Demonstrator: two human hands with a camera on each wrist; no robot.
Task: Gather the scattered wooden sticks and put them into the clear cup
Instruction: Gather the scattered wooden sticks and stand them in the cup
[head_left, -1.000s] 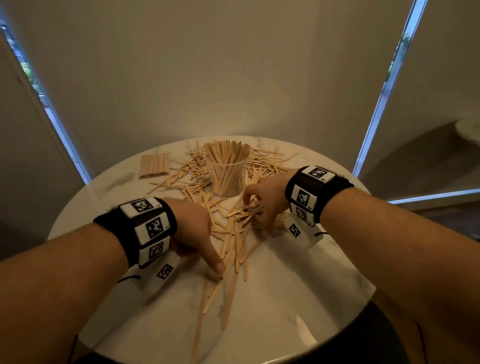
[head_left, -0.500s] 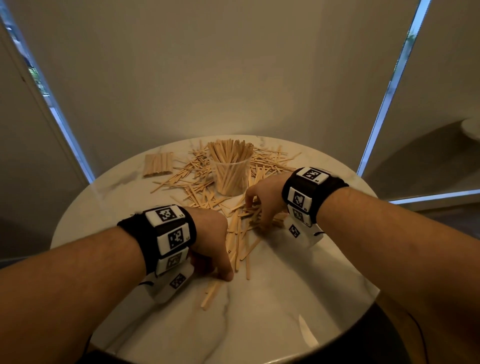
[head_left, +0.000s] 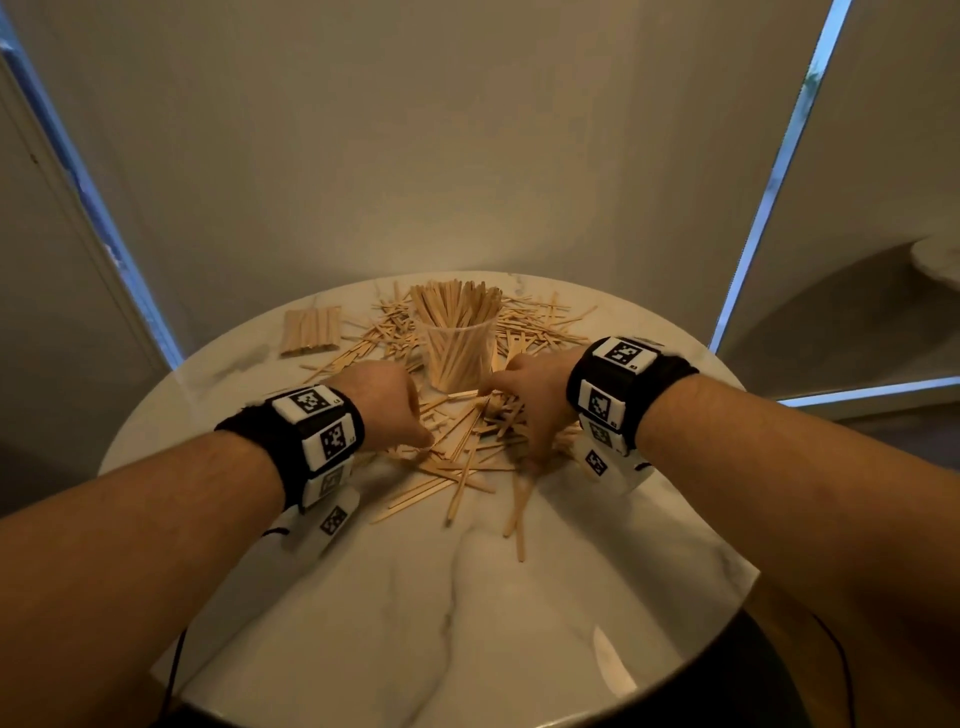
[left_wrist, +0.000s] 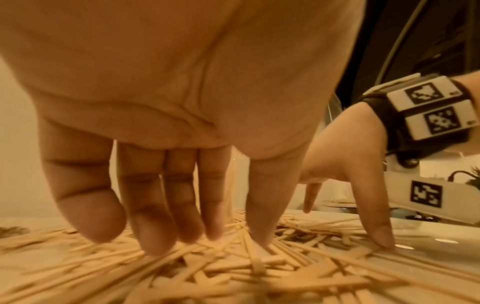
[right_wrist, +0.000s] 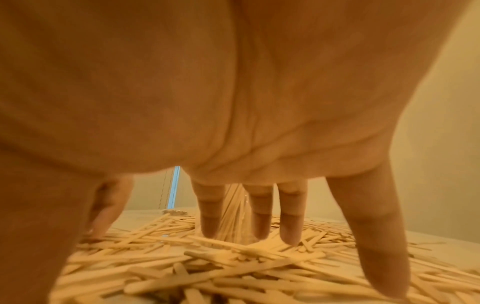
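A clear cup (head_left: 458, 353) packed with upright wooden sticks stands at the middle back of the round marble table (head_left: 467, 623). Loose sticks (head_left: 462, 452) lie heaped in front of it and fan out around it. My left hand (head_left: 392, 413) rests on the heap's left side, and its straight fingers (left_wrist: 155, 240) point down and touch the sticks. My right hand (head_left: 530, 410) is on the heap's right side, just right of the cup, with spread fingertips (right_wrist: 291, 234) pressing on sticks (right_wrist: 233, 267). Neither hand holds a stick. The cup (right_wrist: 233, 205) shows between the right fingers.
A neat flat row of sticks (head_left: 310, 330) lies at the back left of the table. A few long sticks (head_left: 517, 514) trail toward me from the heap. The table's near rim (head_left: 363, 722) is close to my body. Walls and window strips lie behind.
My left hand has slid away from me toward the cup, pushing the near sticks into the heap. The right hand has stayed almost in place.
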